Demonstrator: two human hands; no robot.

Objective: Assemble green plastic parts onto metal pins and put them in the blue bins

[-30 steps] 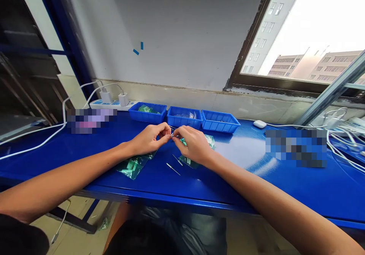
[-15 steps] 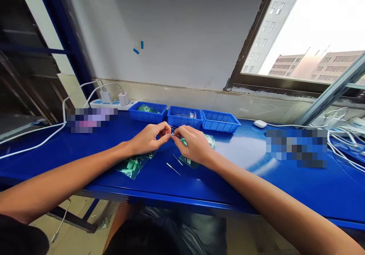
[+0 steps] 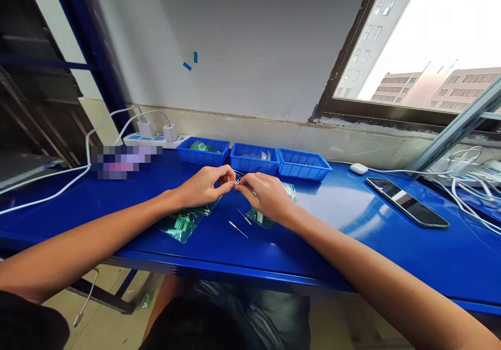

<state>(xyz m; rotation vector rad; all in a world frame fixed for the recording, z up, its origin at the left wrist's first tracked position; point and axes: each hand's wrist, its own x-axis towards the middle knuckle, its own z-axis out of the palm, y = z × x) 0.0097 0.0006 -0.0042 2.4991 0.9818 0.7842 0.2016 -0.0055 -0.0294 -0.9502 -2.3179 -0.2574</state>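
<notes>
Fingers (image 3: 226,170) mostly hiding small metal part (image 3: 237,179), green packets (image 3: 182,226) partly covered

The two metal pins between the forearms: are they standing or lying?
Lying: both metal pins show their length along the blue tabletop.

1. Daylight enters through the window (image 3: 418,58) at upper right; its sky (image 3: 462,21) is burnt out to white.
2. A pale, streaky glare spreads over the right half of the glossy bench (image 3: 321,209); the phone (image 3: 407,201) carries a bright reflection across its dark screen.
3. The grey wall (image 3: 242,42) is softly and unevenly shaded, while the upper left corner and the space beneath the bench are dim.
4. Wide-angle stretching enlarges both forearms toward the lower corners and tilts the window frame.
5. Both hands look fairly sharp, but the metal piece (image 3: 237,180) at their fingertips is too small to make out.
6. Blocky pixelation hides a patch at left.
</notes>
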